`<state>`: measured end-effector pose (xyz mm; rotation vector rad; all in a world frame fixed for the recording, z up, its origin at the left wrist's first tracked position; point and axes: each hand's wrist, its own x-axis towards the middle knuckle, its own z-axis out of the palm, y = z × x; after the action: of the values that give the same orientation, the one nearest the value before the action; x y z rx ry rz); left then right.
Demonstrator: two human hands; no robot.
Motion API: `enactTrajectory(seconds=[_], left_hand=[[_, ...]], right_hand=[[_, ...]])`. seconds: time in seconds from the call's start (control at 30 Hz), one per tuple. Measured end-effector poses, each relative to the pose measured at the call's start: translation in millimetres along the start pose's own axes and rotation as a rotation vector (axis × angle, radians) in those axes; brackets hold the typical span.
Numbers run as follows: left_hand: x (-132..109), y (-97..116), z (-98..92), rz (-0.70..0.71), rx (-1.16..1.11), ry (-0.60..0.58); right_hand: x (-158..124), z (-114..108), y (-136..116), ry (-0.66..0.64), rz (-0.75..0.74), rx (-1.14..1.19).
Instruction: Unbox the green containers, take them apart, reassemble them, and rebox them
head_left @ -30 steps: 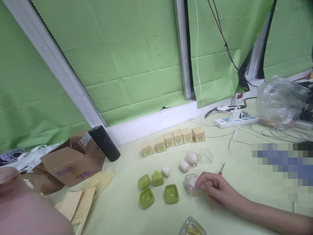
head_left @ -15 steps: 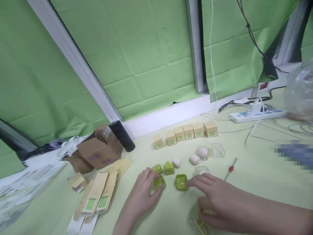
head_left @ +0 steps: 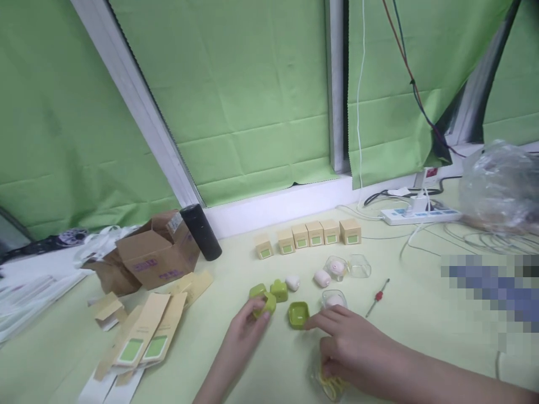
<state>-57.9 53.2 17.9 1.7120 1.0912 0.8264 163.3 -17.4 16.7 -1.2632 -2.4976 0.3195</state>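
Observation:
My left hand [head_left: 248,328] pinches a small square green plastic shell [head_left: 270,303] between thumb and fingers, tilted and just off the table. Behind it are a rounded green piece [head_left: 257,290] and a green case with a bump on top [head_left: 279,290]. Another open green shell [head_left: 298,315] lies flat, with the index fingertip of my right hand [head_left: 347,342] beside it. That hand's other fingers curl down over a clear container with yellow cords [head_left: 332,387]; what they grip is hidden. Pale pink rounded pieces [head_left: 322,278] lie beyond, two of them in clear cups [head_left: 337,268].
Small tan boxes [head_left: 315,234] form a row at the back. A thin tool with a red middle [head_left: 379,295] lies right. Flattened packaging [head_left: 145,331], an open carton [head_left: 155,258] and a black cylinder [head_left: 201,232] stand left. A power strip [head_left: 421,215] and plastic bag [head_left: 501,188] are back right.
My left hand has lifted and tilted the green shell. My right hand stays by the other shell and the clear container. The whole view has shifted slightly.

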Motion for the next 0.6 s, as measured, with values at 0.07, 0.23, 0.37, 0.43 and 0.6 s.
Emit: enactTrajectory(seconds=[0.07, 0.23, 0.37, 0.43, 0.6], left_hand=[[-4.3, 6.2, 12.2, -0.077, -0.263, 0.022], [-7.6, -5.8, 33.4, -0.143, -0.710, 0.041], [-4.3, -24.4, 36.6, -0.194, -0.939, 0.102], [-3.8, -24.6, 37.3, -0.190, -1.019, 0.104], [-10.8, -7.1, 39.4, -0.260, -1.163, -0.034]], right_hand=[[-5.4, 1.8, 0.5, 0.007, 0.038, 0.075], [-15.4, 2.8, 2.5, -0.074, 0.117, 0.318], [-16.2, 3.6, 5.1, -0.065, 0.196, 0.403], [-14.7, 2.3, 5.9, -0.026, 0.198, 0.418], [-9.1, -7.4, 10.4, 0.089, 0.166, 0.508]])
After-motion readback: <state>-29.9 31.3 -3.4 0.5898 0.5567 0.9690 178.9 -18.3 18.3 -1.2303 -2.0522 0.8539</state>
